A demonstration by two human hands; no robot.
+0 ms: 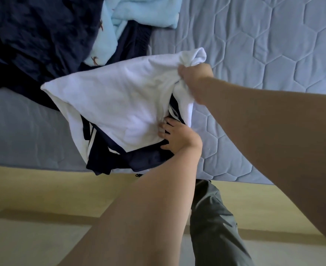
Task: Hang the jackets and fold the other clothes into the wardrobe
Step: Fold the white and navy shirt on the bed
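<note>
A white garment (116,100) lies partly lifted over the near edge of the bed. My right hand (195,73) is shut on a bunched corner of it at its upper right and holds that corner up. Under it lies a navy garment with white stripes (120,158), hanging slightly over the bed edge. My left hand (174,136) rests flat on the navy garment at the white garment's lower right edge, fingers spread. Farther back on the left sit a dark navy garment (39,35) and a light blue garment with small bird prints (110,35).
The bed has a quilted blue-grey mattress cover (263,45) with a hexagon pattern, bare on the right side. A light wooden bed frame (43,185) runs along the near edge. My leg in grey trousers (214,223) stands below, on a pale floor.
</note>
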